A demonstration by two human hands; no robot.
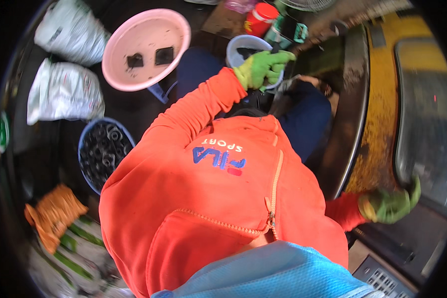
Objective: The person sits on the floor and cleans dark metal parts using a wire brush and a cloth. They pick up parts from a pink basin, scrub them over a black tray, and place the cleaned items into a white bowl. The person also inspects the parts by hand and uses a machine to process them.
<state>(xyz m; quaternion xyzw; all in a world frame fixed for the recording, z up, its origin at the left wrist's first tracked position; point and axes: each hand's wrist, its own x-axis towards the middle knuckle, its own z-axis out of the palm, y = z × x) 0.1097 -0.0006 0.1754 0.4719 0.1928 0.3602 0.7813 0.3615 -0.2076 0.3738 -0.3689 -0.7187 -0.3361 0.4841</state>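
Observation:
My left hand [264,68], in a green glove, is over a pale blue bucket [236,57] with dark contents. Its fingers are curled, and a small dark piece shows beside the index finger. I cannot make out what, if anything, it grips. Off to the right, my right hand [390,204], also green-gloved, is at the lower edge of a yellow machine door [382,99] with a large window. Its fingers are apart, one of them pointing up along the window, and nothing shows in it. Whether it touches the door is unclear.
A pink basin [115,37] holds two dark square pieces. Beside it are white sacks [67,92] and a blue-rimmed tub [81,149] of black rings. An orange bag [57,213] lies lower left. A red container [261,19] and a keypad panel [382,278] also show.

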